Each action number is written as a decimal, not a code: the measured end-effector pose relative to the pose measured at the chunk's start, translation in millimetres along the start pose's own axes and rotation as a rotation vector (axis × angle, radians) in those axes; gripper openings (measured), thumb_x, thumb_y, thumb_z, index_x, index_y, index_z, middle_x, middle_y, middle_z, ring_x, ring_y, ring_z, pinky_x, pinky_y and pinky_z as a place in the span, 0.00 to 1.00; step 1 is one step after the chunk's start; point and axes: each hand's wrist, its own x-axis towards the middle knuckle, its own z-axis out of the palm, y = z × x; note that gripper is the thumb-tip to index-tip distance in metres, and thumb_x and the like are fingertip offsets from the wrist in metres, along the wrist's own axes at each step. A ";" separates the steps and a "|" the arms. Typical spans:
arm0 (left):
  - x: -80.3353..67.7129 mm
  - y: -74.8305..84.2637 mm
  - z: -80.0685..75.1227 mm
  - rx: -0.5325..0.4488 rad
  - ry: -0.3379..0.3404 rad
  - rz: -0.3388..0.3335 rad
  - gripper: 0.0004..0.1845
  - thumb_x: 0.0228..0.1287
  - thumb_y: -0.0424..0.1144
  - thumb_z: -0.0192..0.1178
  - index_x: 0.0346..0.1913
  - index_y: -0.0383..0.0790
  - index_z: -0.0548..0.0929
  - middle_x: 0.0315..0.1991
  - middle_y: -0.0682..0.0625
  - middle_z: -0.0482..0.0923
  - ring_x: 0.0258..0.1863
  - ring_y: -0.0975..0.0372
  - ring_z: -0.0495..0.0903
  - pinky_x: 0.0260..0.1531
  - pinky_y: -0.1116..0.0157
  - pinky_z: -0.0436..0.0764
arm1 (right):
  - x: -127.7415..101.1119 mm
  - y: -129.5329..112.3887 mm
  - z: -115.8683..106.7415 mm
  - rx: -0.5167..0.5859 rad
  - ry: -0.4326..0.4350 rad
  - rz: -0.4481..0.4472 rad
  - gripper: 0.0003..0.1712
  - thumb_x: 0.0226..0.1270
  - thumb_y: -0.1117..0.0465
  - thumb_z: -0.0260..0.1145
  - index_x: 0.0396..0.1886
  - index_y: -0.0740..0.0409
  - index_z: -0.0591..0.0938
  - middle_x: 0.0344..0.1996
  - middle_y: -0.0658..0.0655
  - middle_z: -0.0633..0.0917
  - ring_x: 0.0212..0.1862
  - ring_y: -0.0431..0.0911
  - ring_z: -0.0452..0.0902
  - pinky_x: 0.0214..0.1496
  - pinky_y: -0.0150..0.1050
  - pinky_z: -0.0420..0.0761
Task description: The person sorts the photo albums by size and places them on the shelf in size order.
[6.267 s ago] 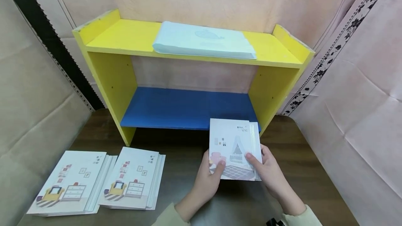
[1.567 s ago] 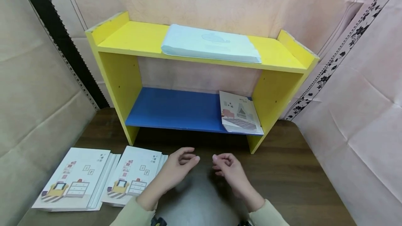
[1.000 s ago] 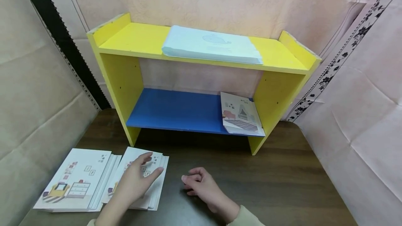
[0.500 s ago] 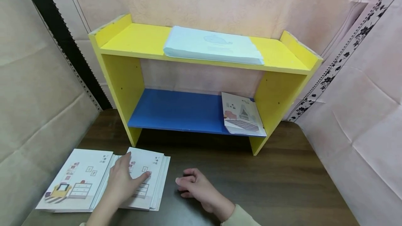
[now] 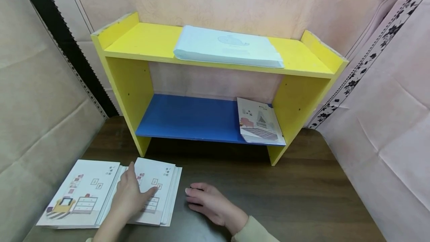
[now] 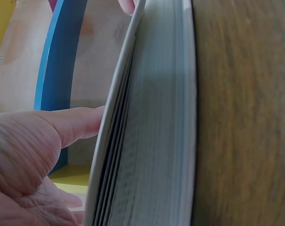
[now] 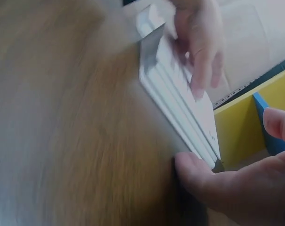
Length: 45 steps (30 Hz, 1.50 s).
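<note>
My left hand (image 5: 129,195) lies over the right-hand stack of white books (image 5: 169,174), thumb out across the top cover. Its other fingers are at that stack's left edge. In the left wrist view, the thumb (image 6: 81,123) touches the cover, and the page edges (image 6: 156,122) run alongside. Just right of this stack, my right hand (image 5: 213,202) hovers low over the table with loosely bent fingers, holding nothing. A second stack of white books (image 5: 80,182), its cover showing a yellow armchair and a dresser, lies to the left, partly under the first stack's edge.
Behind stands a yellow shelf unit (image 5: 127,85) with a blue lower shelf (image 5: 188,117). White books with a tower cover (image 5: 258,122) lie at that shelf's right end. A pale blue packet (image 5: 228,47) rests on top. Cloth walls surround the brown table (image 5: 302,197).
The tower-cover books, earlier held in both hands, now lie on the blue shelf. My left hand has moved left onto the nearer stack; my right hand has come left beside it.
</note>
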 end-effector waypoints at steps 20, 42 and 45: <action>-10.0 20.1 6.5 -0.124 -0.146 0.010 0.64 0.54 0.56 0.70 0.75 0.29 0.35 0.69 0.23 0.42 0.67 0.30 0.49 0.60 0.35 0.57 | -3.7 -7.5 -2.7 0.132 -0.046 0.053 0.39 0.66 0.58 0.66 0.66 0.76 0.60 0.54 0.68 0.76 0.58 0.57 0.70 0.64 0.57 0.67; -35.3 55.3 18.6 -0.399 -0.243 0.076 0.59 0.60 0.52 0.67 0.75 0.31 0.35 0.72 0.26 0.39 0.68 0.37 0.54 0.62 0.40 0.61 | -14.5 -7.6 -11.7 -0.114 0.084 -0.014 0.41 0.64 0.58 0.68 0.67 0.70 0.58 0.54 0.60 0.75 0.56 0.50 0.72 0.61 0.50 0.71; -38.1 62.0 20.2 -0.390 -0.247 0.068 0.60 0.60 0.55 0.67 0.75 0.31 0.34 0.72 0.26 0.38 0.68 0.38 0.55 0.61 0.40 0.62 | -17.4 -9.3 -18.7 -0.132 0.081 -0.029 0.42 0.66 0.57 0.66 0.69 0.70 0.55 0.50 0.59 0.78 0.50 0.48 0.78 0.52 0.46 0.79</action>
